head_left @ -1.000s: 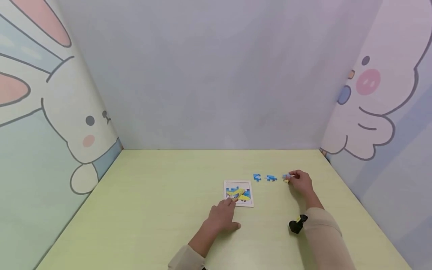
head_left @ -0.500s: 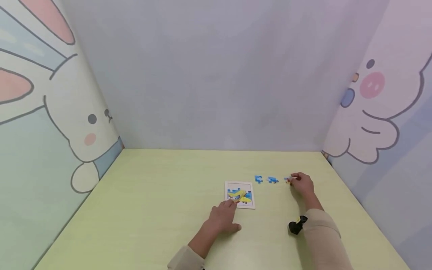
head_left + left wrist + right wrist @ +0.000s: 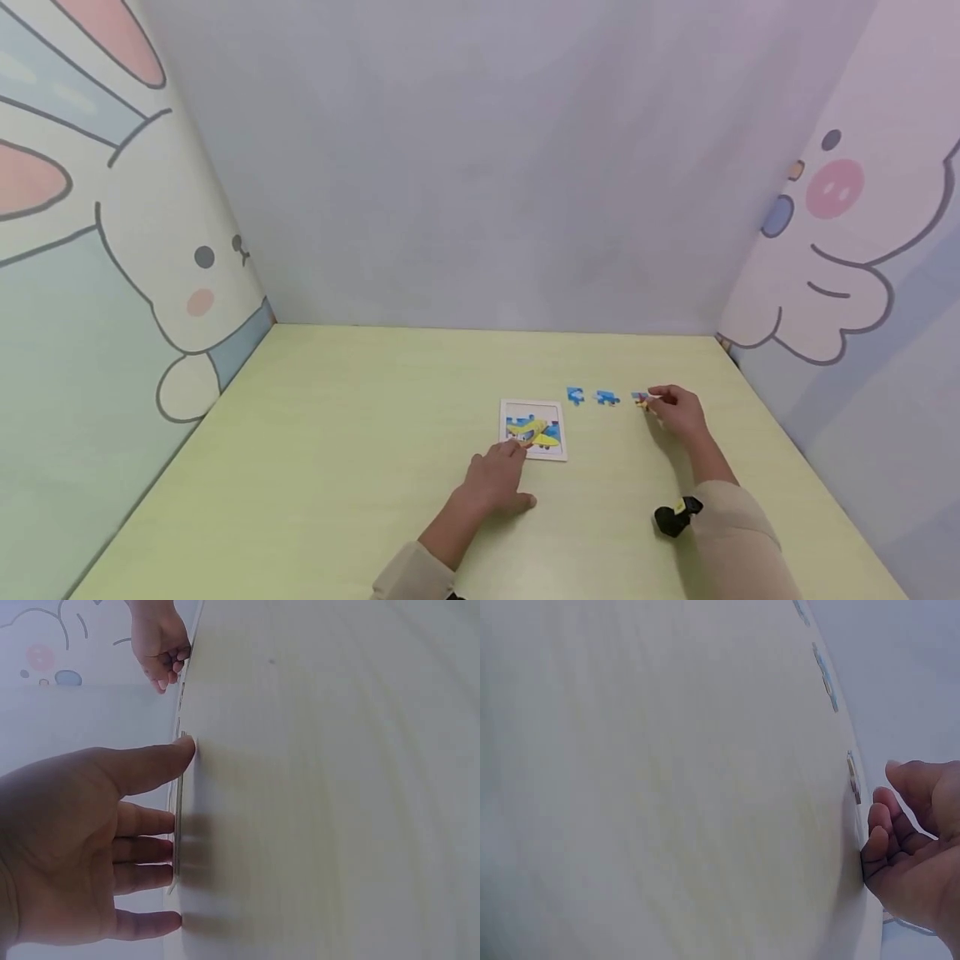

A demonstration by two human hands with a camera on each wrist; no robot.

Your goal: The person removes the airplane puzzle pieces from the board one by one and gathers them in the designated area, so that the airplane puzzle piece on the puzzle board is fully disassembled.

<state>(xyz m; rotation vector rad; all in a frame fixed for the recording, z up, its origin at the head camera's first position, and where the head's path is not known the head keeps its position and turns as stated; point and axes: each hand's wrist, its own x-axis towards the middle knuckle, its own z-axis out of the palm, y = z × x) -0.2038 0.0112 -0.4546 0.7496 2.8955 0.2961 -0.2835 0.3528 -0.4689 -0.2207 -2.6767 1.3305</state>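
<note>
A small white-framed jigsaw puzzle (image 3: pixel 563 437) shows a partly filled picture of a yellow airplane (image 3: pixel 546 442) on blue. My left hand (image 3: pixel 495 479) rests its straight fingertips on the near left edge of the frame, thumb spread to the side. Right of the puzzle lie three loose pieces in a row: a blue piece (image 3: pixel 575 395), another mostly blue one (image 3: pixel 607 398), and a blue, red and yellow piece (image 3: pixel 639 399). Beside this last piece is my right hand (image 3: pixel 678 412). In the right wrist view its fingers (image 3: pixel 879 844) are loosely curled, thumb apart, with the piece lying just beyond them.
The pale yellow-green table (image 3: pixel 337 433) meets a plain grey wall (image 3: pixel 480 208) at the back. Side walls carry a cartoon rabbit (image 3: pixel 172 275) on the left and another white animal (image 3: pixel 832 250) on the right. A black device (image 3: pixel 672 521) sits at the right cuff.
The right hand has let go of the blue, red and yellow piece, which now lies flat, and has drawn slightly right. The left hand stays on the frame. The head view has shifted a little.
</note>
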